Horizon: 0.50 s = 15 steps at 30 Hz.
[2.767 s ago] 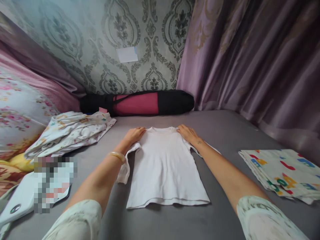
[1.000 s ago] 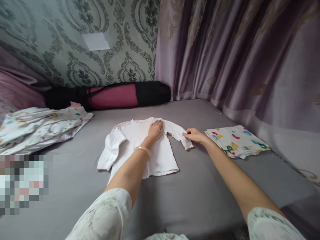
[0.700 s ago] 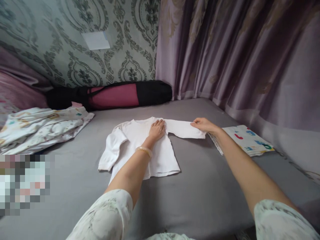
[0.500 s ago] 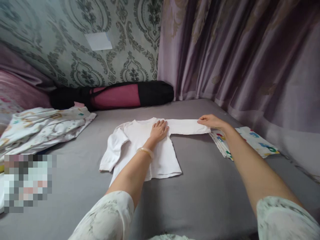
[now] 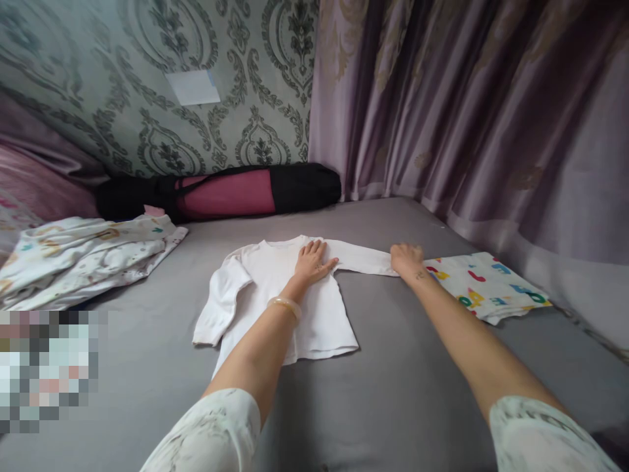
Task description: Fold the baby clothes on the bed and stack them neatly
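Observation:
A white long-sleeved shirt [image 5: 324,321] lies spread on a grey bed sheet [image 5: 393,380]. My left hand [image 5: 312,261] rests flat on it near the right shoulder, fingers stretched out and thumb apart. At the end of the right sleeve, my right hand [image 5: 407,260] is closed around the cuff, which its fingers hide. That sleeve runs out to the side from the shoulder, while the left sleeve [image 5: 221,305] is bent downward beside the body of the shirt. Part of the lower left hem is behind my left forearm.
Just right of my right hand lies a folded cloth with colourful prints [image 5: 491,285]. Patterned white clothes [image 5: 93,252] are heaped at the left. A black and pink long bag [image 5: 226,191] lies along the wall, and purple curtains [image 5: 417,98] hang at the right.
My right hand has turned over and closed on the cuff, shifting slightly left and down. The right sleeve now slopes downward and looks narrower. My left hand's thumb has spread out.

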Available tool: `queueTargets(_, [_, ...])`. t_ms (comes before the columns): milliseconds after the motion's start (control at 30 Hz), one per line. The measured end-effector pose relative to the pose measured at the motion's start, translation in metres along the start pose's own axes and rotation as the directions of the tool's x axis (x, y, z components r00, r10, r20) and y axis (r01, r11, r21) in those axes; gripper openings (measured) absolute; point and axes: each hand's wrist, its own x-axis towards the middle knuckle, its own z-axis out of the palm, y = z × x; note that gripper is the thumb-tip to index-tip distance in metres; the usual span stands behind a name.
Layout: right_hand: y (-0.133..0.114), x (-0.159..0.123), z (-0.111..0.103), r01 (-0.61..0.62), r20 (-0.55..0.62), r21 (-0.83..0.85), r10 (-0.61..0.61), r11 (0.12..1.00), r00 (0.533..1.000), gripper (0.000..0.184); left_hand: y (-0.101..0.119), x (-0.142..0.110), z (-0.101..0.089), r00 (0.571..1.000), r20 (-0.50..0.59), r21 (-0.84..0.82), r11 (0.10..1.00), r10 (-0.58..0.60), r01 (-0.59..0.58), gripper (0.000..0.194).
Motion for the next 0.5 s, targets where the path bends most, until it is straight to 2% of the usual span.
queueTargets(67, [-0.020,-0.006,-0.003,0.000,-0.090,-0.026,-0.002,1.000,0.996,0.038,-0.001,-0.001,-0.001,1.000,-0.027,-0.018,1.000,-0.003,0.003,0.074])
queueTargets(167, [-0.059,-0.012,-0.005,0.227,-0.149,0.114,-0.209,0.967,0.967,0.043,-0.001,-0.001,-0.001,0.999,-0.040,-0.029,1.000,0.000,-0.001,0.072])
queueTargets(233, [-0.088,-0.014,-0.004,0.380,-0.163,0.248,-0.348,0.891,0.923,0.047,-0.001,-0.001,-0.001,1.000,-0.024,-0.019,1.000,0.003,-0.003,0.071])
queueTargets(267, [-0.102,-0.015,-0.002,0.413,-0.120,0.317,-0.396,0.854,0.911,0.050,-0.001,-0.001,-0.001,1.000,-0.009,-0.010,1.000,0.003,-0.003,0.070])
queueTargets(367, [-0.131,-0.017,0.004,0.390,-0.022,0.455,-0.428,0.801,0.904,0.060,0.000,-0.001,-0.003,0.999,0.040,0.012,1.000,-0.003,0.003,0.064])
queueTargets(500, [-0.138,-0.019,0.013,0.323,0.040,0.476,-0.387,0.818,0.921,0.067,0.001,-0.001,-0.005,0.998,0.055,0.019,1.000,-0.021,0.020,0.060])
